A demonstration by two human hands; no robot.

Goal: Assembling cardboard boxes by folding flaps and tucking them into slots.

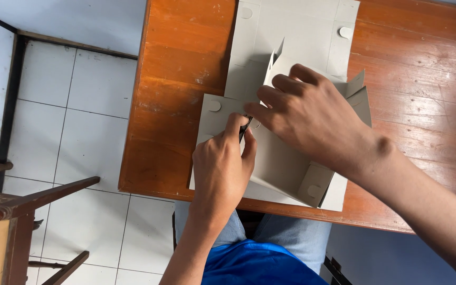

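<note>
We look down on a white tiled floor [88, 121] and, over it, a reddish-brown wooden desk [180, 79] whose near edge runs just above our knees in blue jeans [296, 235]. At the far left of the view, off the desk, stands part of a dark wooden chair [22, 211].

On the desk lies a large grey cardboard box blank [296, 31], flat at the far edge and partly folded up toward the near edge, where its lower flaps reach the rim of the desk. Round tabs show on several flaps.

Our right hand [312, 119] rests on top of the raised middle panel, fingers curled and pressing on the cardboard, the fingertips meeting the left hand. Our left hand [222, 166] comes up from the near edge, its thumb and fingers pinched narrowly on a cardboard flap just beside the right fingertips. A small dark thing [244, 128] shows between the two hands; we cannot tell what it is.
</note>
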